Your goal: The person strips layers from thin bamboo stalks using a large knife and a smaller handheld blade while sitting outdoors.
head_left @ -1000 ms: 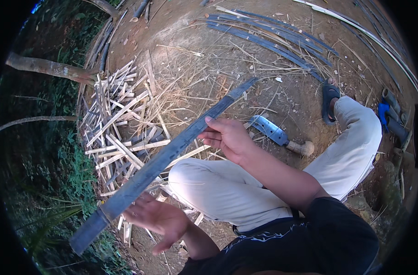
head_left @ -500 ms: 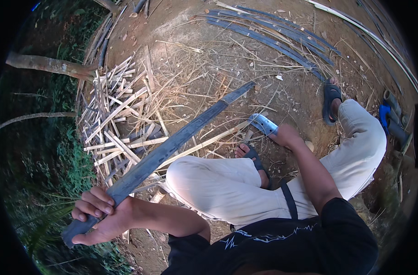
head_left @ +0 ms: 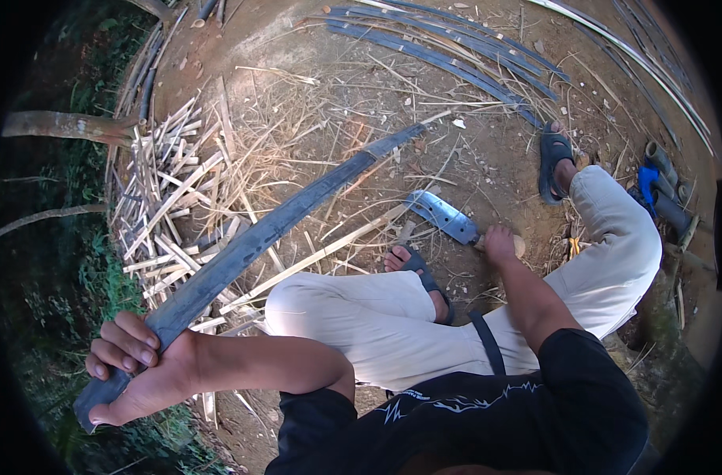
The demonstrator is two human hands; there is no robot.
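Note:
My left hand [head_left: 143, 368] is wrapped round the lower end of a long dark split bamboo piece [head_left: 274, 229]. The piece slants up and to the right above my left knee, its far tip over the littered ground. In my right hand [head_left: 501, 244] is the wooden handle of a broad knife [head_left: 448, 218], low beside my sandalled foot. Its shiny, wide blade has small holes and points left. The blade's tip is near a pale bamboo strip [head_left: 321, 257] that runs past my left knee. I cannot tell whether the knife touches the ground.
A heap of short split bamboo pieces [head_left: 159, 206] lies left, with shavings [head_left: 278, 150] beside it. Long dark strips [head_left: 456, 59] lie at the far side. To the right are bamboo tubes [head_left: 678, 210] and a blue object [head_left: 647, 186]. Tree trunks [head_left: 68, 125] and plants border the left.
My right hand has moved right along the knife, toward the handle's end, so more of the blade shows. The view has shifted slightly; my left hand still grips the bamboo.

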